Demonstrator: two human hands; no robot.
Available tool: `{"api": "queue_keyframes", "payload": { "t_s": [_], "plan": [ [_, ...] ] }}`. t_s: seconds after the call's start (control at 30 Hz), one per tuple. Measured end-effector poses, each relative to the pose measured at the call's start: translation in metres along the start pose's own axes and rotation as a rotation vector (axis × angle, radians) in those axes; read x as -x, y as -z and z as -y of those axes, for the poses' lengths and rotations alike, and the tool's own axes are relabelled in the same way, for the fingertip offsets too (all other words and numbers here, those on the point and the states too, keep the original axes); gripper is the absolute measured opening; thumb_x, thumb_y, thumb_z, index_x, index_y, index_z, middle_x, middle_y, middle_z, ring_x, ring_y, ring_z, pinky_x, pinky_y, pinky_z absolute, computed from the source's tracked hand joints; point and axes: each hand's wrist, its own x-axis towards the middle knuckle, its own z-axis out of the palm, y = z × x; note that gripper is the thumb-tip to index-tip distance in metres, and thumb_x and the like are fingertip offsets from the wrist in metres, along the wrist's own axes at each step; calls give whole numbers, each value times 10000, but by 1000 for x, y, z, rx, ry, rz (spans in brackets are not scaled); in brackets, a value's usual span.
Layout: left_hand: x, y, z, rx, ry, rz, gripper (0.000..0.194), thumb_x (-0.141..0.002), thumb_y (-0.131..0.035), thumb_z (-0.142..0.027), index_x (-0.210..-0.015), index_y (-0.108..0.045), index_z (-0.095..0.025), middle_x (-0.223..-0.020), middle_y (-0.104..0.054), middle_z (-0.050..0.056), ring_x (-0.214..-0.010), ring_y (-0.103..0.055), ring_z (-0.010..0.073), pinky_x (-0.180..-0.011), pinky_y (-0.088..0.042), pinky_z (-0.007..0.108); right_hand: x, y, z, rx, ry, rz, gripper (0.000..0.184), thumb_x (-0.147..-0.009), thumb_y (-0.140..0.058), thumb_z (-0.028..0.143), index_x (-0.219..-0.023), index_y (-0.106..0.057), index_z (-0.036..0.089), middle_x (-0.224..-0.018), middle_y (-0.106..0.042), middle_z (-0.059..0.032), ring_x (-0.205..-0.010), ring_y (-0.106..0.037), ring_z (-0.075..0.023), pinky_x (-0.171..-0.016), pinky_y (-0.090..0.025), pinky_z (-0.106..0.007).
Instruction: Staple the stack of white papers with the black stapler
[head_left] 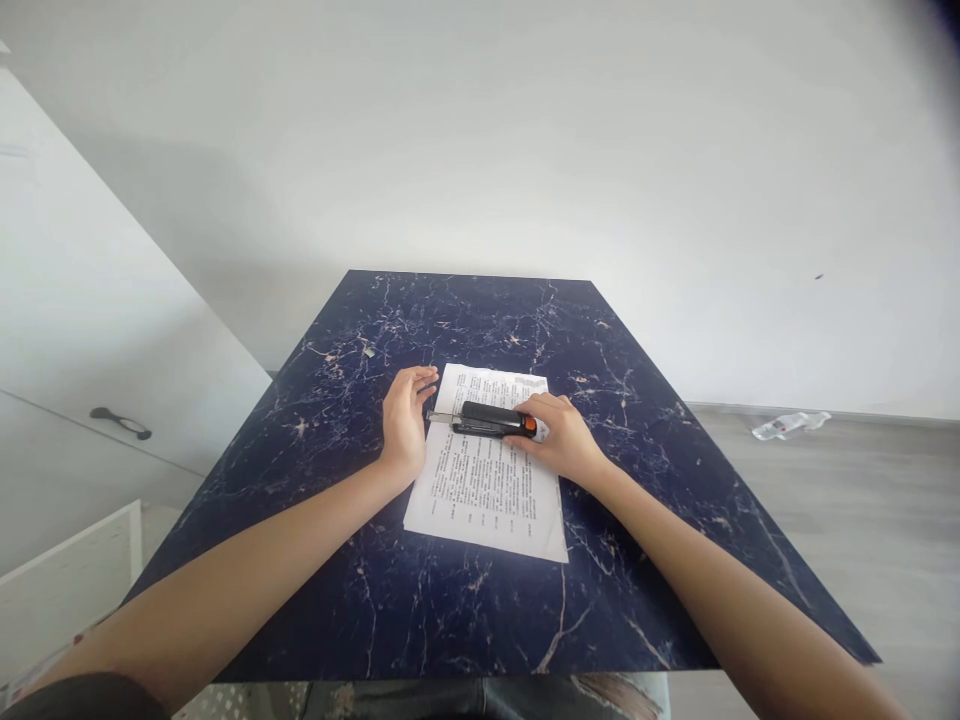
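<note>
A black stapler (486, 420) with an orange part near its right end lies across printed sheets of paper (484, 490). My right hand (566, 436) is closed around the stapler's right end, thumb on the near side and fingers on the far side. From the stapler's left end a thin metal piece (442, 416) sticks out toward my left hand (407, 420). That hand rests on its edge at the paper's left border, its fingers loosely stretched and apart, with nothing visible in them. Whether it touches the metal tip, I cannot tell.
The dark blue marbled table (465, 620) reaches back toward a white wall (525, 130). On the floor to the right lies a clear plastic bottle (787, 426). A white cabinet with a dark handle (121, 422) stands at the left.
</note>
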Motion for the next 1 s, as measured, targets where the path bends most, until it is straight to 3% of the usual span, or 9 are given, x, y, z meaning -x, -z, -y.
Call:
{"api": "queue_keyframes", "payload": {
  "t_s": [0.23,0.33,0.53,0.8,0.9,1.0],
  "plan": [
    [1,-4,-6,308,231,-9,235,-982,-550,-367,-1008,-714,-200,-1237,-678,88,-1220,-601,218,-1049,-461,339,8,13,24,167,179,-319,161,-902,-737,276,-1040,-658,247,-829,-630,-16,-797,-564,-220,-743,-382,-386],
    [3,-7,-9,437,364,59,297,-1003,-529,-402,-1048,-707,-169,-1250,-688,124,-1254,-607,246,-1052,-476,357,10,13,33,301,348,-416,298,-869,-729,146,-1137,-659,256,-869,-663,-27,-787,-544,-218,-723,-376,-387],
    [8,-8,-8,595,665,101,426,-998,-532,-510,-1152,-673,-139,-1365,-653,180,-1320,-594,318,-1059,-511,434,18,7,49,481,577,-325,417,-875,-713,56,-1259,-659,212,-1012,-704,-64,-869,-568,-222,-752,-419,-394],
    [7,-7,-6,639,710,78,433,-986,-562,-499,-1158,-643,-111,-1326,-673,208,-1272,-636,309,-1064,-519,431,19,10,59,661,784,-306,342,-878,-743,53,-1184,-732,207,-1022,-699,-47,-904,-577,-189,-789,-461,-355],
    [7,-6,-5,611,712,64,416,-974,-579,-497,-1140,-651,-122,-1282,-694,199,-1250,-648,311,-1062,-518,446,21,10,58,650,790,-291,386,-894,-726,61,-1243,-711,225,-1005,-700,-34,-900,-588,-184,-790,-466,-344],
    [6,-6,-1,552,673,77,388,-960,-588,-512,-1072,-669,-150,-1205,-720,180,-1199,-665,323,-1029,-525,486,27,7,53,580,691,-232,515,-917,-686,64,-1353,-644,334,-1041,-712,-11,-907,-613,-191,-800,-469,-353]
  ]
}}
